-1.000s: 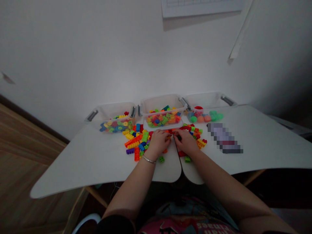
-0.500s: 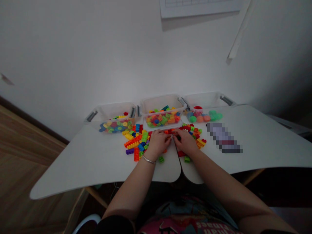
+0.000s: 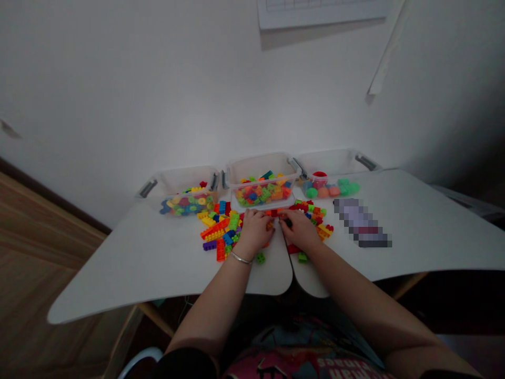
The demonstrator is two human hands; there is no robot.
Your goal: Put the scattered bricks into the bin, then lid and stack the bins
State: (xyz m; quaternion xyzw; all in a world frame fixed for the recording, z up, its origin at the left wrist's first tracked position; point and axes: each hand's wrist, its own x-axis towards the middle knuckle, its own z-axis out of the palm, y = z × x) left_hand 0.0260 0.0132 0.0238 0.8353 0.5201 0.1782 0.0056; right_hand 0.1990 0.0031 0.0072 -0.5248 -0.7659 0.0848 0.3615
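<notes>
My left hand (image 3: 255, 230), with a bracelet at the wrist, curls its fingers around a small orange-yellow toy brick (image 3: 270, 225). Close beside it, my right hand (image 3: 299, 229) has its fingers bent in a pinch; a dark bit shows under them, but what they hold is hidden. The two hands are slightly apart over the middle of the white table. A pile of colourful building bricks (image 3: 215, 231) spreads left of my left hand. More bricks (image 3: 324, 231) lie beyond my right hand, and a green brick (image 3: 260, 258) sits in front of the left one.
Along the wall stand three clear bins: a left bin (image 3: 189, 181) and a middle bin (image 3: 262, 164) with small bricks, a right bin (image 3: 335, 160) with green and orange pieces. A blurred-out flat object (image 3: 361, 223) lies on the right. A gap splits the table's (image 3: 426, 226) front edge.
My hands have drawn slightly apart at the fingertips. The orange-yellow brick now shows in my left fingers. The bins and piles stay put.
</notes>
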